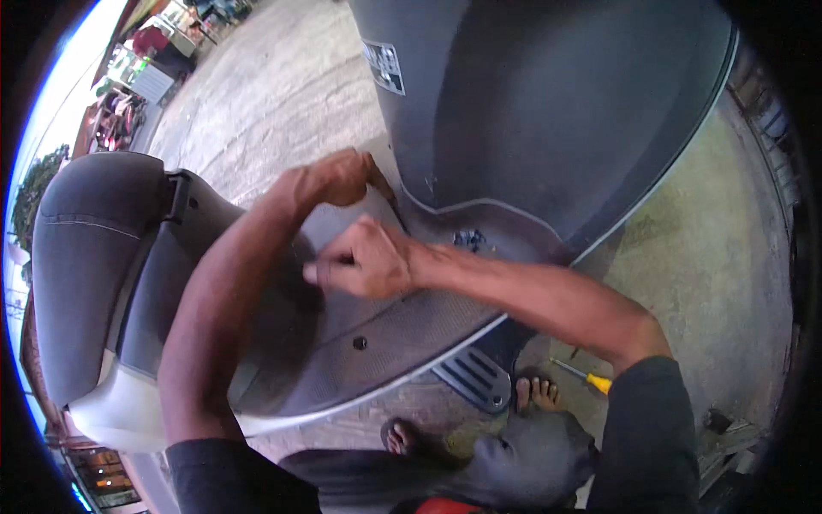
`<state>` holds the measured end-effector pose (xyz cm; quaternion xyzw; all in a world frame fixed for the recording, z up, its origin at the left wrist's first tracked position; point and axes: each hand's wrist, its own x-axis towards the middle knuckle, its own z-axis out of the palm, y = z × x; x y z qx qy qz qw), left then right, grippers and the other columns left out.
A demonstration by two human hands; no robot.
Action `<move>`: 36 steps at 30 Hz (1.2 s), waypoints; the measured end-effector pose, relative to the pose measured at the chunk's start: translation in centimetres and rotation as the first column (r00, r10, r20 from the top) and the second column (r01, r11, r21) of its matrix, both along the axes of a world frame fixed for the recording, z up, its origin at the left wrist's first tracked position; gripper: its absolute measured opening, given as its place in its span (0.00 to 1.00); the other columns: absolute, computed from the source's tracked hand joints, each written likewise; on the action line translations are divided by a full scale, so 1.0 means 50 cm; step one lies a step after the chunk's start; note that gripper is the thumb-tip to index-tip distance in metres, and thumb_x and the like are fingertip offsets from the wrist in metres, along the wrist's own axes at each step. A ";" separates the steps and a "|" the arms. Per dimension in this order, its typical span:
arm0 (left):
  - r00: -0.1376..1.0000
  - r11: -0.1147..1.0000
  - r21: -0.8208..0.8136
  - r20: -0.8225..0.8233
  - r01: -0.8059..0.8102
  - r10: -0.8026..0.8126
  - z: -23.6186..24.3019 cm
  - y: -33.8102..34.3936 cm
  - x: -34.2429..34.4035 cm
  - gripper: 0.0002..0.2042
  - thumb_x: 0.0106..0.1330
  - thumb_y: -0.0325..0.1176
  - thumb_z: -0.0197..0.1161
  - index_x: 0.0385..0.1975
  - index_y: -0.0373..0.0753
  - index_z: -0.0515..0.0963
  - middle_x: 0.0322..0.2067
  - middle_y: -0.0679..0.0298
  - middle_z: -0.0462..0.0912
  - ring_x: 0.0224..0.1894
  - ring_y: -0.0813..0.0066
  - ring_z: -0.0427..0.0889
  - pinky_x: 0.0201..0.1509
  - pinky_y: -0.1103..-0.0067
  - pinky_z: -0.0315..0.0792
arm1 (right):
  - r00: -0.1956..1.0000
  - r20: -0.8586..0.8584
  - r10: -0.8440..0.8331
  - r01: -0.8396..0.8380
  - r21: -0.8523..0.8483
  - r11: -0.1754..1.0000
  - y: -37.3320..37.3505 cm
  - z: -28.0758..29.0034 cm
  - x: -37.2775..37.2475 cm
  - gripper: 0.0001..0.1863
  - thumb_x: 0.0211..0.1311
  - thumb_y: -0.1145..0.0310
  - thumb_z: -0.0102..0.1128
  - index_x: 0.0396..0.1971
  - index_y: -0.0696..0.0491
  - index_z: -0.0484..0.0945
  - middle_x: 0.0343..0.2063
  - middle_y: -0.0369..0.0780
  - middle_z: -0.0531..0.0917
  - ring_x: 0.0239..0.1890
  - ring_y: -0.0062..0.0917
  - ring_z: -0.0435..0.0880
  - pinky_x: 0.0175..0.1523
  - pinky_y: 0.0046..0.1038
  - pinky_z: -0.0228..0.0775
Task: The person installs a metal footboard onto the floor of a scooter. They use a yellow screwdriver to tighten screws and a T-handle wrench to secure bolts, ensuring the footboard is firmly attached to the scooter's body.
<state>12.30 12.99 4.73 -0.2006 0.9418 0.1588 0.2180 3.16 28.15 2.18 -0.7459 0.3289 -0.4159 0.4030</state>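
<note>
A motor scooter's grey footboard (321, 364) lies below both of my hands. My left hand (342, 177) is closed over the far side of the footboard, with one finger stretching down beside the front panel; what it holds, if anything, is hidden. My right hand (368, 259) is curled above the middle of the footboard, its fingertips pointing left and slightly blurred. Whatever may be in its grip is too small to make out. A small heap of dark fasteners (468, 240) rests on the footboard against the front panel. Nearer me, a round hole (360, 343) shows in the board.
The scooter's dark seat (98, 248) rises on the left, its tall grey front panel (548, 111) on the right. A folding footrest (475, 379) juts out near my feet. A yellow-handled screwdriver (597, 382) lies on the ground. A person in red (152, 43) is far off.
</note>
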 end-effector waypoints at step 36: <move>0.859 0.925 -0.068 -0.400 -0.374 0.318 -0.055 0.152 0.008 0.14 0.73 0.35 0.56 0.52 0.38 0.81 0.60 0.51 0.79 0.62 0.47 0.78 0.64 0.62 0.73 | 0.748 -0.480 -0.458 0.630 0.298 0.717 0.465 0.051 -0.145 0.27 0.71 0.64 0.58 0.67 0.58 0.69 0.35 0.59 0.83 0.32 0.52 0.88 0.35 0.45 0.83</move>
